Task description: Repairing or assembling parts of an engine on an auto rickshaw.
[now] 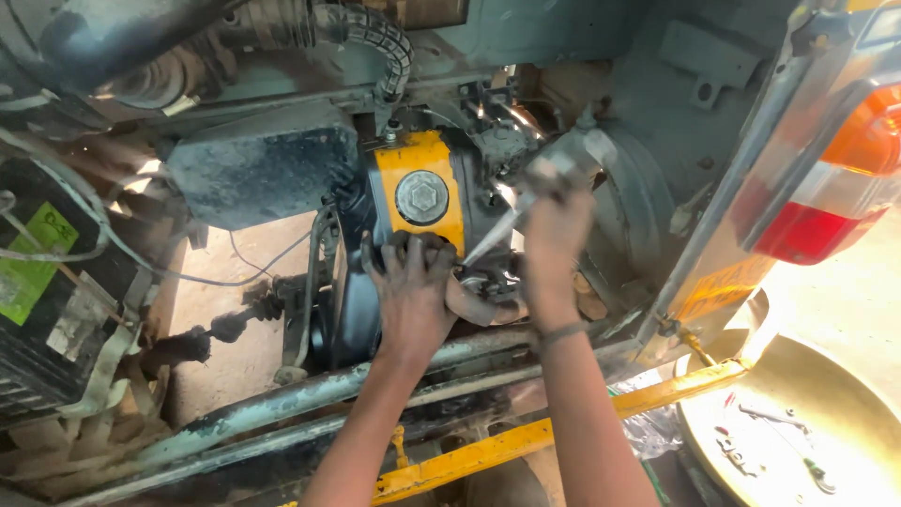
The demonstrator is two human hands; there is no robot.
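engine bay of a small vehicle seen from outside, daylight falling on a sandy floor (239, 282) visible through the gaps. greasy steel frame tubes (282, 404) run across the lower part of the view, with a yellow bar (526, 441) below them. at the left edge stands a black battery (38, 310) with a green label; at the right edge, a red and orange tail lamp (835, 188), and below it a round metal tray (798, 404) carrying a few small tools. a corrugated hose (375, 38) curves down from the top onto the engine (347, 310), whose yellow cover plate (422, 188) carries a large hex plug (421, 197). a dark, dusty housing (263, 169) sits just left of the plate.

my left hand (413, 291) reaches up between the tubes and grips the lower edge of the yellow plate, fingers curled over it. my right hand (554, 244), a band on its wrist, is raised just to the right and clenched around a metal tool (497, 230) whose shaft slants down-left toward a worn metal part (474, 300) beneath the plate, close beside my left hand.
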